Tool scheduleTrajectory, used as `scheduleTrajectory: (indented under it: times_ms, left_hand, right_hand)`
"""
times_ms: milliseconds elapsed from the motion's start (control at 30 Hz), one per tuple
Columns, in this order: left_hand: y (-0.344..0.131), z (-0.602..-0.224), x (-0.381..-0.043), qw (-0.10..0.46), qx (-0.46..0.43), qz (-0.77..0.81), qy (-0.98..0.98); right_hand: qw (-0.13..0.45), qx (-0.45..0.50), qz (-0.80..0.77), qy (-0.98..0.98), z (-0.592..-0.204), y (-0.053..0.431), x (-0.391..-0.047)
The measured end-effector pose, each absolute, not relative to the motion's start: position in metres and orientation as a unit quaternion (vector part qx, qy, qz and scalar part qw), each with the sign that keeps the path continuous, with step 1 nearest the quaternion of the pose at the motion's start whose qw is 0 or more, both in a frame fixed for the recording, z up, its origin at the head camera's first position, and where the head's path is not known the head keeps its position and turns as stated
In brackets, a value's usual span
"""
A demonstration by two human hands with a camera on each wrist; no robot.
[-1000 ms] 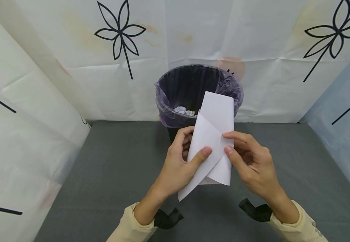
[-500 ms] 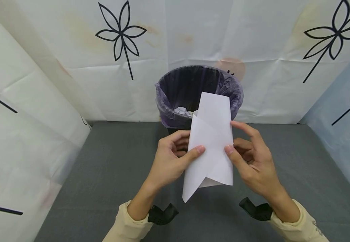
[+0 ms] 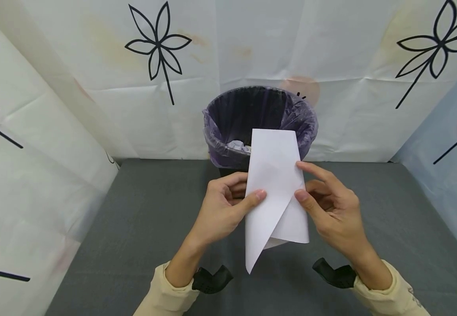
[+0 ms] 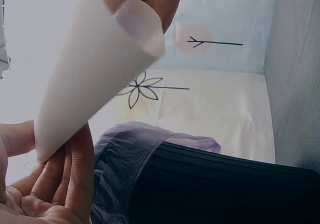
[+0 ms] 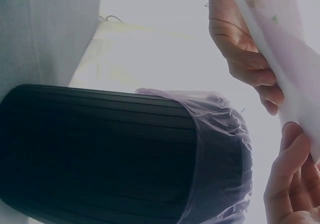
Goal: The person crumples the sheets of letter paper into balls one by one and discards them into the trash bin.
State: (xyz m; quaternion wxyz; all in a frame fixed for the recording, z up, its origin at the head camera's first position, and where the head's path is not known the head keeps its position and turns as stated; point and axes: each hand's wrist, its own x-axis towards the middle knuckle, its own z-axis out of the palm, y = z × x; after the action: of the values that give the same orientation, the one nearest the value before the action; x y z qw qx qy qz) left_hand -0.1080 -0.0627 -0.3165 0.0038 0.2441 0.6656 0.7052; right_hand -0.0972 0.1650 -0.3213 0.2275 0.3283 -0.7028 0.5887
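A white sheet of paper (image 3: 273, 188) is rolled loosely into a cone shape, its point hanging down toward me. My left hand (image 3: 228, 206) pinches its left edge, thumb on the front and fingers behind. My right hand (image 3: 325, 206) pinches the right edge the same way. The paper is held in the air in front of a black bin (image 3: 258, 120). In the left wrist view the paper (image 4: 95, 69) curls above my fingers (image 4: 75, 174). The right wrist view shows the paper (image 5: 280, 49) between both hands.
The black ribbed bin with a purple liner (image 3: 212, 140) stands at the back of the grey table (image 3: 141, 228) and holds crumpled paper (image 3: 238, 145). White sheets printed with black flowers (image 3: 157, 48) wall in the table on three sides.
The paper has turned more upright and rolled tighter, its lower point swinging right and down. Both hands shifted their pinch slightly; the right fingers moved up the edge.
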Motion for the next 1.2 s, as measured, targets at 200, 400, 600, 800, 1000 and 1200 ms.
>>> scheduleTrajectory:
  times_ms: [200,400,600,800,1000,1200]
  left_hand:
    - [-0.061,-0.315,-0.109,-0.007,0.242,0.708,0.663]
    - [-0.059,-0.316,-0.109,-0.013,0.247,0.708,0.661]
    - [-0.060,-0.316,-0.109,0.015,0.258,0.700,0.666]
    - [-0.063,-0.314,-0.109,0.030,0.261,0.704,0.659]
    - [-0.069,-0.315,-0.112,0.054,0.250,0.740,0.622]
    - [-0.068,-0.317,-0.113,0.065,0.243,0.753,0.608]
  right_hand:
    - [0.205,0.311,0.610,-0.699,-0.320,0.165,-0.096]
    - [0.201,0.283,0.636,-0.690,-0.322,0.165,-0.098]
    - [0.198,0.274,0.666,-0.665,-0.320,0.166,-0.100]
    - [0.128,0.319,0.682,-0.645,-0.317,0.174,-0.101]
    - [0.008,0.488,0.658,-0.574,-0.321,0.193,-0.108]
    - [0.033,0.511,0.623,-0.591,-0.324,0.197,-0.109]
